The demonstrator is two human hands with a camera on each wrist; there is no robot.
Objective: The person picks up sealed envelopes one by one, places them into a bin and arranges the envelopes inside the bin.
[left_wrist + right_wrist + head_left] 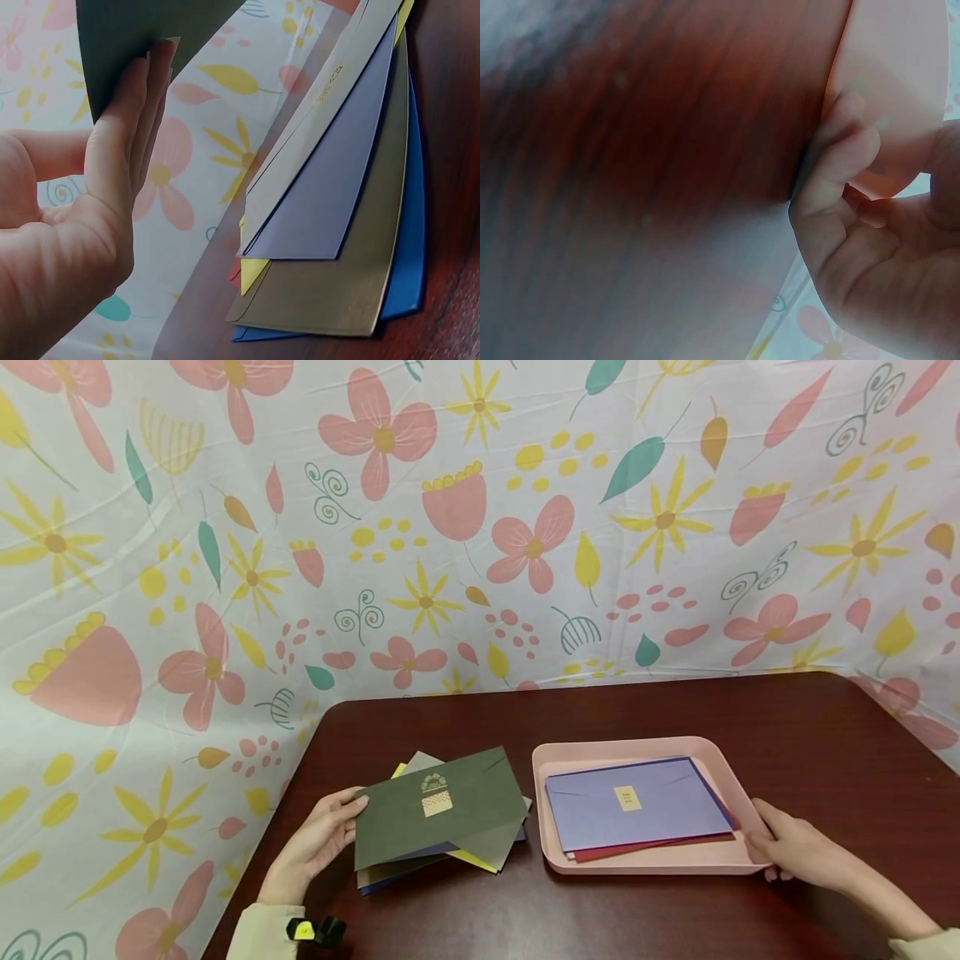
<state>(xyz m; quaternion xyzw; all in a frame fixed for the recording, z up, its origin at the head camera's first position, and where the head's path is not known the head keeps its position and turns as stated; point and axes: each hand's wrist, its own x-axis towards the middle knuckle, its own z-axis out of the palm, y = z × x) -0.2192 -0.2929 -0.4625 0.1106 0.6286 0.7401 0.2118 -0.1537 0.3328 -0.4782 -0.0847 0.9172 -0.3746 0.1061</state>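
Note:
My left hand (318, 833) pinches a dark green envelope (480, 806) by its left edge, thumb on the front and fingers behind. A gold print and a patterned label mark the envelope's face. Under it lies a fanned pile of envelopes, with grey (307, 127), lavender (330, 202), olive-brown (337, 292), blue (405, 277) and yellow ones showing in the left wrist view. At the right, my right hand (791, 847) grips the right rim of a pink tray (727, 768), fingers curled beneath it. A periwinkle envelope (660, 818) with a small yellow label tops several others, some red, inside the tray.
Both groups lie on a dark reddish-brown table (600, 918) with rounded far corners. A floral cloth (480, 527) hangs behind it and along its left side. A black band with a yellow tag (303, 930) is by my left wrist.

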